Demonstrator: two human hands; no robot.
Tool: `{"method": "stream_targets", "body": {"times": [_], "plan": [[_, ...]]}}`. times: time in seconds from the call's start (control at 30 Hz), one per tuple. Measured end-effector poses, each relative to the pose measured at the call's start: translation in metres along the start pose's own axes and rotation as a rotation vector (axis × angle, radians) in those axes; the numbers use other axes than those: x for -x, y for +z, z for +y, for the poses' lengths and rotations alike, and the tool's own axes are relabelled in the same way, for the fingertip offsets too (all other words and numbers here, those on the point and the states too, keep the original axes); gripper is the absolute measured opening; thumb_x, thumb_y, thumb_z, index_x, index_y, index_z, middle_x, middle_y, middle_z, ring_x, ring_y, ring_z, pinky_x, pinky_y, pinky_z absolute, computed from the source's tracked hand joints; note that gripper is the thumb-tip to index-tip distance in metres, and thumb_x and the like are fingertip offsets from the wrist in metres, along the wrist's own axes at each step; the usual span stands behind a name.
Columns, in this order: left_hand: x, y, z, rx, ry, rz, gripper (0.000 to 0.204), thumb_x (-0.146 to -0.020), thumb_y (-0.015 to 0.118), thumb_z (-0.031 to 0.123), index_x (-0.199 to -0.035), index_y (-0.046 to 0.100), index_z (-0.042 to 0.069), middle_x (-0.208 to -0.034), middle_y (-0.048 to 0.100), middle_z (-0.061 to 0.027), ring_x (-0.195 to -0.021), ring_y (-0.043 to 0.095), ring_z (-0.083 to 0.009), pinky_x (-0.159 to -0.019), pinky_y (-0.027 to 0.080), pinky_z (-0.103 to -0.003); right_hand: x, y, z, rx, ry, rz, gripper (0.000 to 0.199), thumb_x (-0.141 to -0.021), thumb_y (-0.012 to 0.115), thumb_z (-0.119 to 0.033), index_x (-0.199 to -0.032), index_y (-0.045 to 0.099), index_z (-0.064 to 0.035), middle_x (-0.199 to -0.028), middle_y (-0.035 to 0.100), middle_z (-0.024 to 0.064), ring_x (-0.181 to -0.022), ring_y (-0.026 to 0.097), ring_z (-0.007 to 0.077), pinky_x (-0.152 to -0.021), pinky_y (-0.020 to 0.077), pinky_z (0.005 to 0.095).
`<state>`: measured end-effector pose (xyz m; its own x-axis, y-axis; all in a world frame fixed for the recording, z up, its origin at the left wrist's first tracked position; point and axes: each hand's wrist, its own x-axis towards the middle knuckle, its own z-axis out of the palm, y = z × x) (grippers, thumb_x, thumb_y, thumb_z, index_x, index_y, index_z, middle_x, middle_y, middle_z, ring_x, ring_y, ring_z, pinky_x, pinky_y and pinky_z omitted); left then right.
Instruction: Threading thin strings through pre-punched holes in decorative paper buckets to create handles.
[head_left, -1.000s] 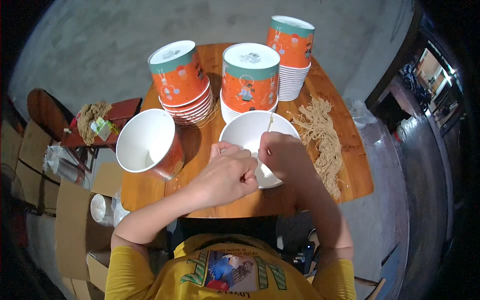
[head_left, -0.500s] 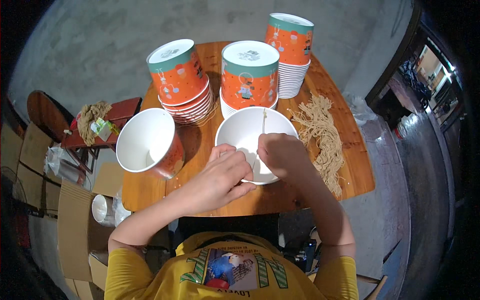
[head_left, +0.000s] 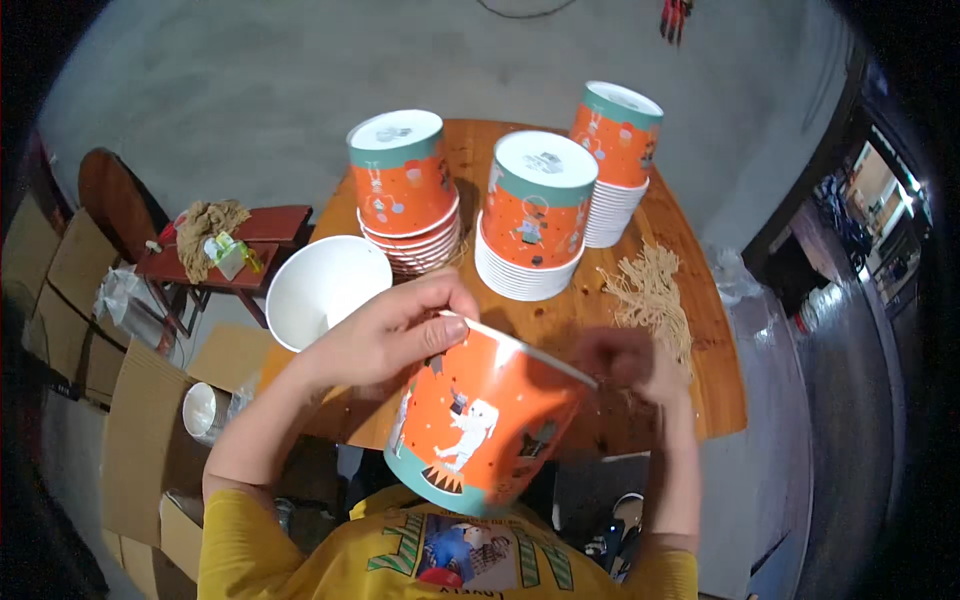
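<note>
An orange paper bucket (head_left: 490, 420) with a green base band is tilted in front of my chest, its mouth facing away from me. My left hand (head_left: 400, 335) is closed on its white rim at the upper left, thumb on the outer wall. Just past the rim's right end is my right hand (head_left: 635, 365), smeared by motion; whether it holds a cord cannot be made out. Beyond it lies a bundle of beige cords (head_left: 650, 300) on the wooden table (head_left: 710, 400). A white-lined open bucket (head_left: 325, 285) rests to the left of my left hand.
Upside-down orange buckets stand in nested stacks: a left stack (head_left: 405, 195), a middle stack (head_left: 540, 215) and a taller right stack (head_left: 618, 150). A red bench (head_left: 270, 225) with cords on it is off to the left, near open cardboard boxes (head_left: 150, 440).
The bucket has been lifted and tipped, so its printed outside now faces me. My left hand has shifted to its far-left rim. My right hand has left the inside and moved right.
</note>
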<state>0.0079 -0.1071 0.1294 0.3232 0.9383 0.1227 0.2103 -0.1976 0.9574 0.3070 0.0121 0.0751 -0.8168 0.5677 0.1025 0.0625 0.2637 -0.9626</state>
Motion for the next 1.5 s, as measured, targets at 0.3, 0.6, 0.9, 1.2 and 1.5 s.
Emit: {"method": "stream_targets", "body": {"times": [0.3,0.6,0.9,1.2,1.5], "plan": [[-0.004,-0.072,0.017,0.403,-0.079,0.33,0.034,-0.092,0.057,0.019,-0.123,0.054,0.004,-0.105,0.06,-0.0032,-0.09,0.058,-0.009,-0.084,0.046,-0.023,-0.065,0.037,-0.018,-0.266,0.06,0.018,0.026,-0.088,0.06,-0.024,-0.102,0.059,-0.0028,-0.083,0.061,0.0019,-0.07,0.055,0.0068,-0.062,0.0435,0.0214],[0.067,-0.144,-0.02,0.418,0.234,0.978,0.032,-0.093,0.056,0.019,-0.121,0.052,0.004,-0.101,0.063,-0.0052,-0.092,0.061,-0.0142,-0.082,0.05,-0.027,-0.251,0.059,-0.038,-0.762,-0.186,0.177,0.018,-0.095,0.054,-0.031,-0.091,0.051,-0.0135,-0.075,0.055,-0.0029,-0.064,0.053,0.0067,-0.054,0.0383,0.019],[0.118,-0.115,-0.076,0.486,-0.014,1.053,0.024,-0.09,0.059,0.023,-0.107,0.055,0.007,-0.093,0.062,-0.0044,-0.089,0.061,-0.0159,-0.087,0.047,-0.03,-0.276,0.078,0.037,-0.905,-0.007,0.298,0.012,-0.093,0.059,-0.022,-0.088,0.055,-0.0114,-0.071,0.057,-0.0028,-0.06,0.052,0.0052,-0.046,0.0381,0.0167],[0.111,-0.104,-0.083,0.396,0.092,1.084,0.014,-0.092,0.056,0.014,-0.102,0.058,0.005,-0.09,0.061,-0.0024,-0.084,0.056,-0.0115,-0.079,0.043,-0.025,-0.252,0.078,0.069,-0.684,0.111,0.306,0.022,-0.093,0.057,-0.032,-0.093,0.054,-0.011,-0.078,0.057,-0.0019,-0.067,0.054,0.0057,-0.058,0.0438,0.0198],[0.107,-0.064,-0.056,-1.012,0.019,0.645,0.021,-0.082,0.057,0.014,-0.101,0.058,0.005,-0.109,0.056,-0.011,-0.115,0.048,-0.0318,-0.103,0.028,-0.045,-0.16,0.115,0.042,0.385,-0.196,0.475,0.032,-0.087,0.06,-0.023,-0.11,0.055,-0.001,-0.105,0.062,0.021,-0.093,0.062,0.0344,-0.077,0.0495,0.0433]]}}
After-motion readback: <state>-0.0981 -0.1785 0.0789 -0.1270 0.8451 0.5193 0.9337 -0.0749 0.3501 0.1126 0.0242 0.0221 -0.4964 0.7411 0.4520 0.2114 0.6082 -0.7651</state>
